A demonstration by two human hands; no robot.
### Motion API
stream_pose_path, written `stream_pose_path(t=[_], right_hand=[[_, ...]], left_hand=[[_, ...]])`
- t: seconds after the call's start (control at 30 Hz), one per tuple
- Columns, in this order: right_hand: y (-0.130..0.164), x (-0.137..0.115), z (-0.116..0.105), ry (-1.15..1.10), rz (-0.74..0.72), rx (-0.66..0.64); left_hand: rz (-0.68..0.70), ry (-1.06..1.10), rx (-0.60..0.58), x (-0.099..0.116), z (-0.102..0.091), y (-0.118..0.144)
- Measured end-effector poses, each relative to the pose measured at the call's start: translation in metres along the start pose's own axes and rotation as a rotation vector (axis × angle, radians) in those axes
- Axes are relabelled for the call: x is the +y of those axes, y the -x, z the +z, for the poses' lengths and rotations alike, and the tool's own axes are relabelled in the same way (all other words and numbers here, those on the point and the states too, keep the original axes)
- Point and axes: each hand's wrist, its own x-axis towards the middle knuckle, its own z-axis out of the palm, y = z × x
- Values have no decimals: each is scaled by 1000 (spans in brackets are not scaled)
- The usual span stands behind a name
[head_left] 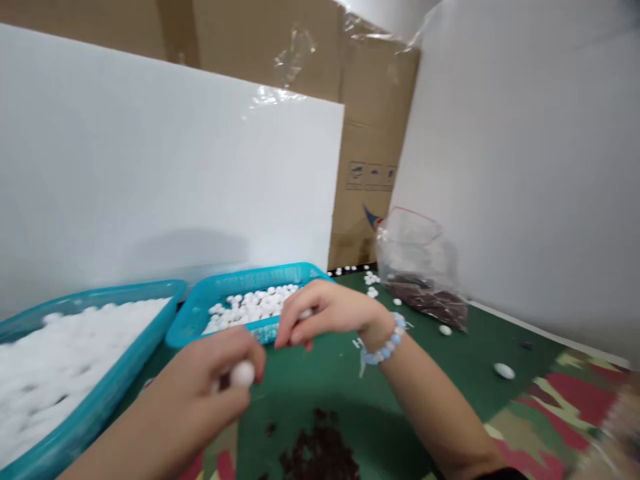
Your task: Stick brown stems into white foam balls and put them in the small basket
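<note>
In the head view, my left hand [215,380] is closed around a small white ball [243,374], pinched between thumb and curled index finger. Another bit of white shows behind it. My right hand [320,310], with a beaded bracelet [387,345] at the wrist, is closed too. A small white ball [306,314] shows partly between its thumb and fingers. It hangs in front of a blue basket [197,317] holding many white balls [255,307]. Below both hands lies a heap of small dark brown pieces [320,453] on the green surface.
At left stands a larger blue tray [135,363] full of white balls [75,353]. A clear plastic bag [423,267] with dark brown contents rests at the back right. Loose white balls [504,371] dot the green tabletop [370,413]. White boards and a cardboard box [370,133] rise behind.
</note>
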Motion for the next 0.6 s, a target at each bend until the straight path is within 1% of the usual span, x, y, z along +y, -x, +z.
stream_pose_path(t=[0.03, 0.07, 0.1, 0.13, 0.23, 0.4, 0.5, 0.53, 0.6], right_hand=[[-1, 3, -1, -80, -17, 28], [-4, 6, 0, -142, -27, 53], [-7, 10, 1, -191, -33, 74], [-11, 12, 4, -233, -39, 98], [-19, 18, 13, -312, -60, 181], [-25, 23, 25, -351, -88, 292], [-29, 26, 37, -385, -204, 368], [-30, 27, 42, -358, -254, 388], [-34, 29, 54, -203, -359, 431]], left_hand=[[-78, -5, -15, 11, 3, -3], [-162, 40, -16, 20, 5, -8], [-224, 131, 22, 26, 7, -13], [-239, 227, 39, 28, 8, -18], [-250, 360, 76, 22, 7, -26], [-292, 432, 106, 8, 0, -27], [-342, 509, 185, 6, -1, -29], [-359, 548, 230, 5, 0, -29], [-375, 637, 322, 6, 4, -30]])
